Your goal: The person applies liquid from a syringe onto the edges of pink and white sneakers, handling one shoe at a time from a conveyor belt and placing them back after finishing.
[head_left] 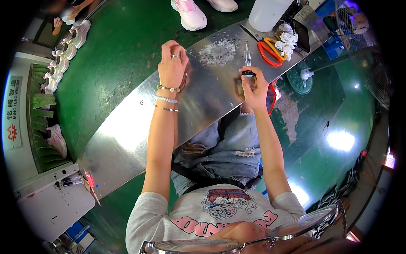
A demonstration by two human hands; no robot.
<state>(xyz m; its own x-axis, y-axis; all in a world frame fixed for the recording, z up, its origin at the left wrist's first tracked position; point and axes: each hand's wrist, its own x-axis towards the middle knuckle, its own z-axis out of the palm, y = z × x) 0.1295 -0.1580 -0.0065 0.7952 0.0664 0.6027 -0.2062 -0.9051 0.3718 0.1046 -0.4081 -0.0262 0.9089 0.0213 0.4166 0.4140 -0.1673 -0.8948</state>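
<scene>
I see both hands up over the long, shiny sheet-metal counter (127,135). My right hand (255,89) is closed round a clear plastic syringe with a dark plunger end (247,59), needle end pointing away from me, tip just above the metal. My left hand (172,65), ring + beaded bracelets on, has fingers curled and pinched together near the counter; can't tell if it's gripping anything. Between the 2 hands, slightly farther off, sits a patch of whitish crumbly residue (218,51) on the metal. Orange-handled scissors (270,51), crumpled white tissue (288,40) and a white plastic tub (266,12) lie at the far right end.

Progress, as I judge it: syringe in hand, no workpiece visible under it, so the main work looks mostly left to do. Pink-white sneakers (63,55) line the conveyor at far left.
</scene>
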